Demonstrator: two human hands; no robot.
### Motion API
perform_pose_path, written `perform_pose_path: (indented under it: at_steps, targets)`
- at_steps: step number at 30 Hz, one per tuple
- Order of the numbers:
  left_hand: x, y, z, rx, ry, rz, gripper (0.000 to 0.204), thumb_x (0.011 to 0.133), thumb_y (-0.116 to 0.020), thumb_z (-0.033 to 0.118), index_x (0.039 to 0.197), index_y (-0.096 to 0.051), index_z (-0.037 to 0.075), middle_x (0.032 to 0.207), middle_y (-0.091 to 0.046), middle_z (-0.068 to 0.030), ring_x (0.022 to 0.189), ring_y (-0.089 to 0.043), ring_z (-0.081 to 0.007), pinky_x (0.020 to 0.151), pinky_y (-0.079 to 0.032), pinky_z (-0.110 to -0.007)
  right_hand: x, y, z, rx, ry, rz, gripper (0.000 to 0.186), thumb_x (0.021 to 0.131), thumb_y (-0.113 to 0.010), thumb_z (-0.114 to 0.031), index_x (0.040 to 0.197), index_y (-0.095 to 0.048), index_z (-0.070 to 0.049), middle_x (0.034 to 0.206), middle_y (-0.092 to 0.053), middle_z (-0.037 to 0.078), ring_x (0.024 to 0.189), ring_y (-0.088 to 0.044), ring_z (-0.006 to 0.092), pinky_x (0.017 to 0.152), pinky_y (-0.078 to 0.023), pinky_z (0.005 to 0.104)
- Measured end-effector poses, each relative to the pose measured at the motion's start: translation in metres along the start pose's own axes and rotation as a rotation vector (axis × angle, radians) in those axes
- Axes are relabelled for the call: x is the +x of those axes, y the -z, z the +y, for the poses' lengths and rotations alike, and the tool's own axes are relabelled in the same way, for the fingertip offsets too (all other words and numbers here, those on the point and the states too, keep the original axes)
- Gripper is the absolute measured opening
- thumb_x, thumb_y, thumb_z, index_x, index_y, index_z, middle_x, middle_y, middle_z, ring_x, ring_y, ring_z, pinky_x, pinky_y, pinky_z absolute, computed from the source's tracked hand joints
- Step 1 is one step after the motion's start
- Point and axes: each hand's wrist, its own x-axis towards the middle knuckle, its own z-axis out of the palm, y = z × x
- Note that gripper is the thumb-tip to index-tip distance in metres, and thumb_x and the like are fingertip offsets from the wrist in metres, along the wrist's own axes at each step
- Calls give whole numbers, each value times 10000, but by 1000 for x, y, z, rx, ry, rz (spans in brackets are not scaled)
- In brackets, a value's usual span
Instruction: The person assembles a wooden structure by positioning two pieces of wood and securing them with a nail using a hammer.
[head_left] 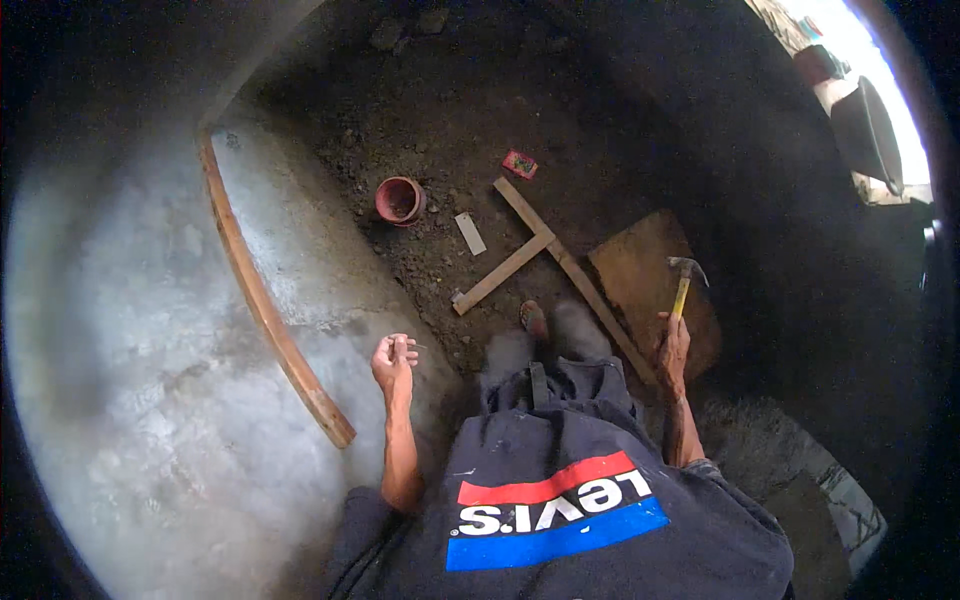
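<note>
My right hand is closed round the grip of a claw hammer with a yellow handle, its metal head pointing away from me. My left hand is raised over the edge of the grey concrete, fingers pinched together on a thin nail that sticks out to the right. Between the hands and farther off, a T-shaped wooden frame lies on the dark soil. One long bar runs towards my right hand; a shorter piece meets it from the left. Neither hand touches the frame.
A long wooden batten lies on the concrete slab at left. A reddish bucket, a white flat piece and a red packet rest on the soil. A brown board lies beneath the hammer. My foot stands near the frame.
</note>
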Motion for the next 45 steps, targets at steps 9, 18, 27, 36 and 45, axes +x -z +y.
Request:
perform_pose_path:
  at_steps: [9, 18, 27, 36, 45]
  targets:
    - [-44, -41, -2, -73, 76, -38, 196, 1031, -589, 215, 1049, -626, 23, 932, -699, -74, 665, -624, -104, 580, -521, -244, -16, 16, 54, 32, -52, -96, 442, 1097, -407, -427, 1033, -638, -56, 605, -439, -27, 492, -409, 83, 485, -330, 279]
    - [-16, -52, 20, -145, 101, -77, 212, 1037, -595, 229, 1063, -622, 20, 935, -693, -80, 670, -625, -105, 580, -521, -249, -59, 35, 90, -194, -39, -145, 495, 1091, -392, -456, 1032, -636, -30, 732, -480, 36, 657, -500, 144, 604, -392, 315]
    - [123, -148, 58, -63, 151, -346, 229, 1031, -613, 243, 1063, -618, 16, 919, -694, -84, 690, -634, -114, 607, -531, -253, -52, -19, 44, -265, -225, -8, 464, 1101, -372, -408, 1029, -614, -19, 815, -515, 67, 757, -479, 184, 718, -421, 344]
    - [269, -226, 47, -54, 122, -585, 235, 1033, -609, 255, 1032, -617, 20, 916, -693, -67, 687, -617, -95, 610, -523, -247, 9, -189, 16, -309, -372, -10, 378, 1093, -423, -351, 1043, -563, -3, 746, -504, 112, 686, -477, 209, 652, -426, 389]
    - [328, -207, -36, 64, 137, -611, 246, 1018, -630, 270, 1029, -640, 24, 912, -699, -55, 704, -621, -96, 632, -514, -252, 102, -288, 118, -296, -193, 8, 396, 1090, -431, -379, 990, -535, -10, 702, -535, 142, 639, -549, 253, 592, -425, 408]
